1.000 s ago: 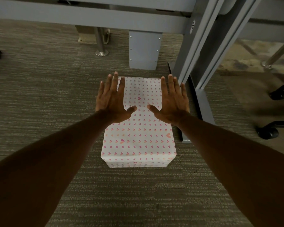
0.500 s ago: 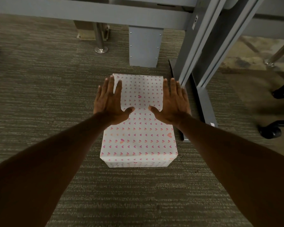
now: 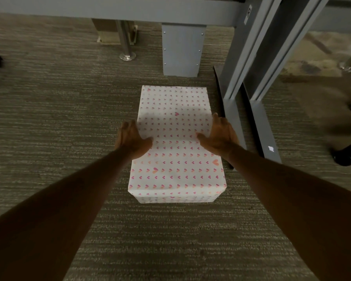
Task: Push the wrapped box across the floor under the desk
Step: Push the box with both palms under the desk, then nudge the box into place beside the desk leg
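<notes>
Head view is taking in striped grey-brown carpet [image 3: 49,122], with a grey desk frame [image 3: 130,8] running along the top edge, cut off above. Its upright leg [image 3: 249,47] is carrying a small label reading "R" [image 3: 248,13]. On the carpet, just left of the leg's foot, the wrapped box [image 3: 175,159] (white paper, pink hearts) is lying. Left hand [image 3: 131,139] and right hand [image 3: 219,136] are clasping its opposite sides, thumbs on top; fingers are hidden behind the edges. Chair casters [image 3: 346,156] are sitting dim at right.
</notes>
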`<state>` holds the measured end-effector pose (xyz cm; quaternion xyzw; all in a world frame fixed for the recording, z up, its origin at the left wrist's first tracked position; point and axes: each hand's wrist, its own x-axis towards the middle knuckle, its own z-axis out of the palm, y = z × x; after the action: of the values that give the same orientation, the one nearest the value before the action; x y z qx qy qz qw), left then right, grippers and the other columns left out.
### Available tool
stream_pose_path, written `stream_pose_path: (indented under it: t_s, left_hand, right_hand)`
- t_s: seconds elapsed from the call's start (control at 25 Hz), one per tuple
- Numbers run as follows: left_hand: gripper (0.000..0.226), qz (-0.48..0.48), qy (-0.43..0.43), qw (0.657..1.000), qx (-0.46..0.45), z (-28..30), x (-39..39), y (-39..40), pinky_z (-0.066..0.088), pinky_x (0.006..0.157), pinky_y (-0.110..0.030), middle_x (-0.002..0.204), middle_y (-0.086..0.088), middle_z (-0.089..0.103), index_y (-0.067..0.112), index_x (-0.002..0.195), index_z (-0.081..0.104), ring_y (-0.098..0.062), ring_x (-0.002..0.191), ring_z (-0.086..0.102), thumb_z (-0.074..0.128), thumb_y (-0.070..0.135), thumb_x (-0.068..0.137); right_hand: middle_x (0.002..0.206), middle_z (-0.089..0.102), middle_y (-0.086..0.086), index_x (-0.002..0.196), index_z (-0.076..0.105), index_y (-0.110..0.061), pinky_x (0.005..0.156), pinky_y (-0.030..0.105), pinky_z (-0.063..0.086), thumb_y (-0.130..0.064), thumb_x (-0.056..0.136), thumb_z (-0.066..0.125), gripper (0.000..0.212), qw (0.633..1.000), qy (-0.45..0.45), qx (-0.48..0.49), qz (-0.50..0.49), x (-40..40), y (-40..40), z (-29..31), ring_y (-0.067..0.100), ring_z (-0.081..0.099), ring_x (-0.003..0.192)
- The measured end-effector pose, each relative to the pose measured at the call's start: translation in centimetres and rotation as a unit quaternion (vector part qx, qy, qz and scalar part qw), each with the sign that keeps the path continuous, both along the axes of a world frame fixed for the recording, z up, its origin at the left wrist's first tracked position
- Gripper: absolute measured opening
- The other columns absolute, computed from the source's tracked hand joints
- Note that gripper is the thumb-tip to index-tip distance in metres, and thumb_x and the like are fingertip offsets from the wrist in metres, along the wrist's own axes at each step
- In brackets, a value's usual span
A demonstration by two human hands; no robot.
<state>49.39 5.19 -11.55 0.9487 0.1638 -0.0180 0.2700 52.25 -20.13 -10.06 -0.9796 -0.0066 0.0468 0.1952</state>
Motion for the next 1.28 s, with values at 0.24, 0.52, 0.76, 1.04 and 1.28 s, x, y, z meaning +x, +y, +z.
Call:
stream_pose_path:
  t_s: [0.24, 0.52, 0.76, 1.04, 1.28]
  left_hand:
    - [0.044, 0.099, 0.033, 0.988, -0.117, -0.8, -0.9, -0.1, 0.041, 0.046, -0.022, 0.125, -0.013, 0.06, 0.011, 0.134, 0.053, -0.019, 0.083, 0.06, 0.056, 0.022, 0.091]
    - [0.031, 0.134, 0.039, 0.977, -0.159, -0.2, -0.1, -0.8, 0.038, 0.038, -0.018, 0.091, 0.001, 0.058, 0.012, 0.123, 0.062, -0.011, 0.064, 0.054, 0.053, 0.021, 0.095]
    - [0.025, 0.143, 0.025, 0.97, -0.196, 0.4, 2.1, -2.2, 0.044, 0.049, -0.027, 0.105, -0.006, 0.063, 0.015, 0.118, 0.06, -0.019, 0.079, 0.061, 0.056, 0.022, 0.094]
    - [0.035, 0.124, 0.027, 0.97, -0.207, 1.4, 6.3, -4.8, 0.057, 0.071, -0.036, 0.119, -0.01, 0.065, 0.012, 0.125, 0.059, -0.025, 0.101, 0.065, 0.057, 0.022, 0.092]
    - [0.037, 0.117, 0.04, 0.959, -0.255, 1.6, 8.9, -6.4, 0.058, 0.085, -0.046, 0.124, -0.012, 0.064, 0.01, 0.129, 0.057, -0.031, 0.108, 0.065, 0.058, 0.018, 0.093]
  right_hand:
    - [0.13, 0.065, 0.014, 0.134, 0.056, -0.008, 0.088, 0.046, 0.062, -0.045, 0.089, 0.071, 0.06, 0.989, 0.058, 0.124, -0.055, -0.4, -0.8, -1.3, 0.035, 0.068, 0.113]
    - [0.117, 0.071, 0.013, 0.123, 0.064, -0.005, 0.086, 0.042, 0.063, -0.036, 0.084, 0.08, 0.053, 0.962, 0.08, 0.231, -0.119, 0.1, -1.6, -1.1, 0.029, 0.071, 0.104]
    - [0.123, 0.07, 0.012, 0.122, 0.065, -0.007, 0.085, 0.039, 0.063, -0.033, 0.087, 0.077, 0.045, 0.95, 0.081, 0.274, -0.128, 1.5, -3.2, -0.5, 0.029, 0.071, 0.106]
    - [0.128, 0.069, 0.013, 0.122, 0.065, -0.01, 0.08, 0.031, 0.058, -0.035, 0.089, 0.075, 0.042, 0.953, 0.059, 0.266, -0.129, 5.9, -5.7, 0.2, 0.029, 0.071, 0.112]
    - [0.127, 0.07, 0.012, 0.124, 0.065, -0.011, 0.085, 0.036, 0.062, -0.039, 0.089, 0.074, 0.046, 0.959, 0.048, 0.245, -0.133, 8.4, -7.5, -0.5, 0.029, 0.072, 0.111]
